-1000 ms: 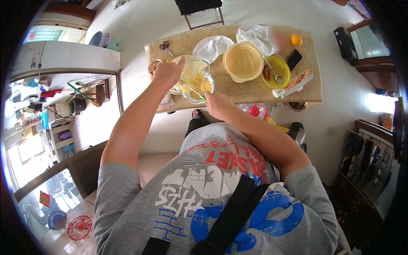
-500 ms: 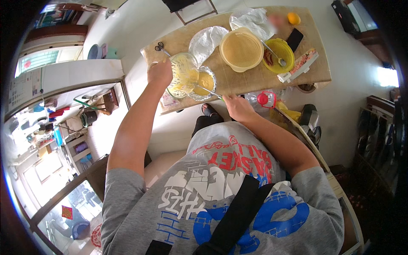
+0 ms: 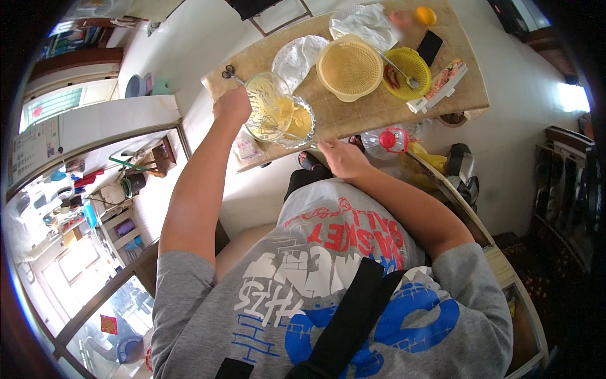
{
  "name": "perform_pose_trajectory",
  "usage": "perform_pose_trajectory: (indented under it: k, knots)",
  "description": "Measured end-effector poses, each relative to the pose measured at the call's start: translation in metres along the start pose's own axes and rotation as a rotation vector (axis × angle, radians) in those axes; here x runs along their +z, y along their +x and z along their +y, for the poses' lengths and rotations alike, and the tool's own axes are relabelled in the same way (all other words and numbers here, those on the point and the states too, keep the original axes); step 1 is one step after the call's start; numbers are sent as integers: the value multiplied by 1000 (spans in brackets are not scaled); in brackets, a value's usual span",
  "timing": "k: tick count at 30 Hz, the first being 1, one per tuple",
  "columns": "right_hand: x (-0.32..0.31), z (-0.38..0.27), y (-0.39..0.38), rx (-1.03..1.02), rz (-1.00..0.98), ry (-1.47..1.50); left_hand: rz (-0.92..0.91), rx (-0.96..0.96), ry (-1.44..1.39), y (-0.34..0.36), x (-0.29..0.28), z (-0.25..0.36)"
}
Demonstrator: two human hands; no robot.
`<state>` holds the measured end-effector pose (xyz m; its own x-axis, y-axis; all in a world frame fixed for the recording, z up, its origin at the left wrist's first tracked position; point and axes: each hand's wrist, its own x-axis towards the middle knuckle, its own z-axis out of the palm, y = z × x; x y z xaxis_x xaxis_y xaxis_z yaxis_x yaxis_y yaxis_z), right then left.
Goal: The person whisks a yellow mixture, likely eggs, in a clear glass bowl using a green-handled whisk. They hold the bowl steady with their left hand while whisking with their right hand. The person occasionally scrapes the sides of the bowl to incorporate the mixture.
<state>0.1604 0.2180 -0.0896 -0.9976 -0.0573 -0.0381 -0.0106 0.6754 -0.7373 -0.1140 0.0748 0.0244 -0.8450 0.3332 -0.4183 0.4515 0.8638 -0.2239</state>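
Note:
My left hand [image 3: 231,106] is closed on the left rim of a clear glass bowl [image 3: 257,88], which is tilted to the right. Pale yellow batter streaks the bowl's inside. Under its right side sits a foil-lined round pan [image 3: 310,131] with yellow batter [image 3: 303,120] in it. My right hand [image 3: 341,159] grips the handle of a thin metal-shafted utensil [image 3: 292,135]. Its far end reaches into the bowl among the batter; whether that end is a whisk or a scraper I cannot tell.
Behind the bowl lie scissors [image 3: 228,72] and a white spotted plate [image 3: 297,57]. Rightward are a cream colander [image 3: 349,66], a yellow basket [image 3: 424,82], a phone [image 3: 430,48], an orange [image 3: 425,15] and a long box [image 3: 442,85]. A red-capped plastic jug [image 3: 382,142] stands below the table's near edge.
The utensil's far end has moved left, from over the foil-lined pan into the glass bowl, and my right hand has shifted slightly left. My left hand still holds the bowl tilted.

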Motion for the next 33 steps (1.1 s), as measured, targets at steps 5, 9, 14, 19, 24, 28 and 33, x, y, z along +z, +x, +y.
perform_pose_trajectory:
  k: [5, 9, 14, 19, 24, 28, 33]
  knots:
    - [4, 8, 4, 78, 62, 3, -1, -21, 13, 0, 3, 0]
    - [0, -7, 9, 50, 56, 46, 15, -30, 8, -2, 7, -3]
    - [7, -11, 10, 76, 13, 26, 2, -32, -31, -7, 1, -1]
    - [-7, -21, 12, 74, 79, -25, -11, -66, -50, -4, 3, -5]
    - [3, -21, 9, 58, 28, 40, 47, -80, -42, -8, -2, 1]
    - [1, -10, 13, 129, 48, 38, 55, -103, -40, -10, -1, 2]
    - [5, -22, 12, 86, -19, 179, -57, -120, -99, -9, -10, 5]
